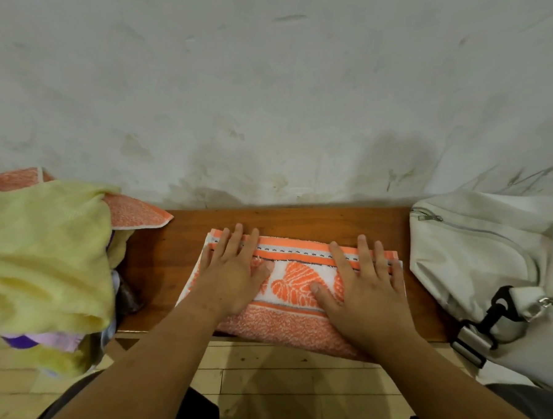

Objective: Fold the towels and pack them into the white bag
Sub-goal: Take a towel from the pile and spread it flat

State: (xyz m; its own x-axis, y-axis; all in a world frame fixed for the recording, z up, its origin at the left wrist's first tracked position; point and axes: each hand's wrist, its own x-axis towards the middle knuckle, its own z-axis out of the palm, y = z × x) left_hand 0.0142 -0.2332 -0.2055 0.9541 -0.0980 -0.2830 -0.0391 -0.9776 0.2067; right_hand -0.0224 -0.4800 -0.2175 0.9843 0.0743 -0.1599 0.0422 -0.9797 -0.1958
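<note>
A folded orange-and-white towel (296, 287) lies in the middle of the wooden bench (163, 261), its near edge hanging slightly over the front. My left hand (233, 271) presses flat on its left half, fingers straight and spread. My right hand (364, 284) presses flat on its right half in the same way. The white bag (477, 261) lies on the bench's right end, its zipper at the top and a black clip on its strap.
A heap of unfolded towels fills the left end: a yellow towel (42, 248) on top, an orange towel (137, 215) behind it, a purple towel (44, 339) beneath. A stained pale wall (274, 97) backs the bench. Wooden floorboards (278, 385) lie below.
</note>
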